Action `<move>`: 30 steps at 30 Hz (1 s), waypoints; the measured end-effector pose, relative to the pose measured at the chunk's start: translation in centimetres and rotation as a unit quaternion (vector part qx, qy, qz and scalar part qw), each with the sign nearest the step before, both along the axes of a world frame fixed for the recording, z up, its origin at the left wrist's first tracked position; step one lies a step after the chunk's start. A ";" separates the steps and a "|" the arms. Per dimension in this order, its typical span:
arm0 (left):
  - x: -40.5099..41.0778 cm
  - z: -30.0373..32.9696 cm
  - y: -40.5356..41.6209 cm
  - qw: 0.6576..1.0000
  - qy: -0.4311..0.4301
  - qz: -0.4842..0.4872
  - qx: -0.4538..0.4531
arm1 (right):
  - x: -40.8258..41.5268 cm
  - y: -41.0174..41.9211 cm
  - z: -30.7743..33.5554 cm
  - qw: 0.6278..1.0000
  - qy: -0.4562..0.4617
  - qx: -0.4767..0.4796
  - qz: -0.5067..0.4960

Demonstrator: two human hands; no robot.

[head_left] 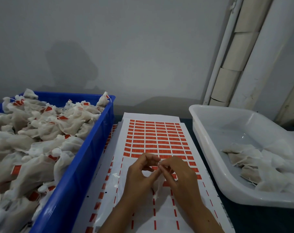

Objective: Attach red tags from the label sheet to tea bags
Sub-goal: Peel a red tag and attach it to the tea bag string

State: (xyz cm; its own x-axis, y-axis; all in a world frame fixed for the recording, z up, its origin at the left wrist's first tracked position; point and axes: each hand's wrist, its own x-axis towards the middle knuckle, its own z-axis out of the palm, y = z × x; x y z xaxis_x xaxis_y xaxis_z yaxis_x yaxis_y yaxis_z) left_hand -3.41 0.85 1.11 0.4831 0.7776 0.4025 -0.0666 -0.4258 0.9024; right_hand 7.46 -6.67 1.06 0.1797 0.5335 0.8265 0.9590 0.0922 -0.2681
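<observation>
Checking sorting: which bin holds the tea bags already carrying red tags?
The blue bin, left of the label sheet; bags in the white bin show none.

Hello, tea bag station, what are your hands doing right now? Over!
Both hands pinching one tea bag's string, left hand, right hand. Tea bag hanging over label sheet. Nothing in the way.

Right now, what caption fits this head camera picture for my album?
Both hands, left hand and right hand, pinch a tea bag string above the label sheet.

print on the red tags [155, 137] is unreadable.
</observation>
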 end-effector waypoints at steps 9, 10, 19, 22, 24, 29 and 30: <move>0.2 -0.4 0.1 0.999 -0.010 -0.012 -0.040 | -0.9 0.1 0.3 0.949 0.306 -0.057 0.043; 0.1 -0.3 0.1 0.999 -0.010 -0.015 -0.047 | -0.8 0.1 0.2 0.938 0.338 -0.065 0.046; 0.1 -0.5 0.2 0.998 -0.008 -0.026 -0.062 | -1.4 -0.1 0.0 0.888 0.424 -0.142 0.106; 0.1 -0.6 0.2 0.997 -0.013 -0.012 -0.070 | -1.4 -0.1 0.0 0.901 0.405 -0.125 0.088; 0.1 -0.6 0.2 0.998 -0.012 -0.001 -0.068 | -1.4 0.0 0.0 0.910 0.389 -0.115 0.081; 0.1 -0.6 0.3 0.998 -0.005 0.026 -0.062 | -1.4 -0.1 0.0 0.921 0.359 -0.124 0.087; 0.1 -0.6 0.4 0.998 -0.004 0.029 -0.059 | -1.4 -0.2 0.0 0.923 0.351 -0.127 0.092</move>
